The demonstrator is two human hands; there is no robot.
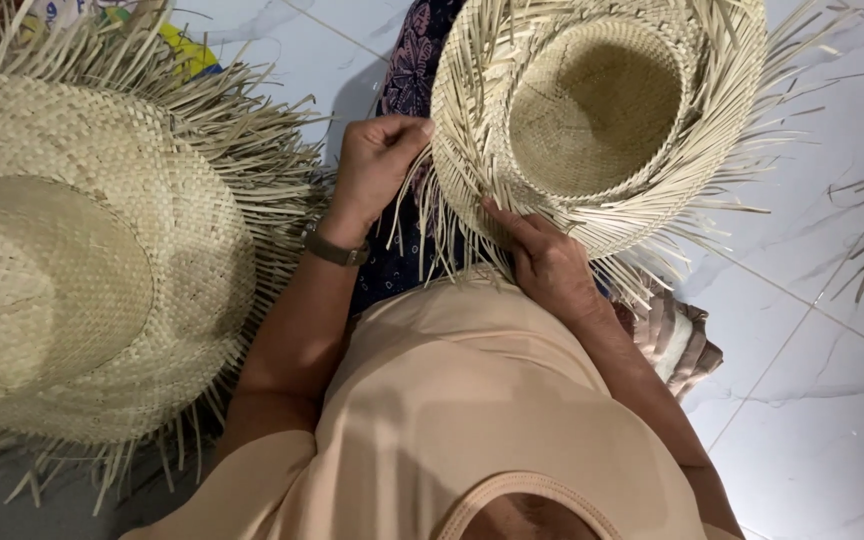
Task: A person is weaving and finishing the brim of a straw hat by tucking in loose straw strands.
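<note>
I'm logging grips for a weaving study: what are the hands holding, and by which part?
Both hold the unfinished straw hat by its loose-stranded brim edge: left hand closed on the rim strands, right hand pressing the brim's near edge.

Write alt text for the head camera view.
Seen from above, a person's left hand and right hand grip the loose-stranded brim of an unfinished woven straw hat, its hollow crown facing up. A second straw hat lies at left on the white tiled floor.
</note>
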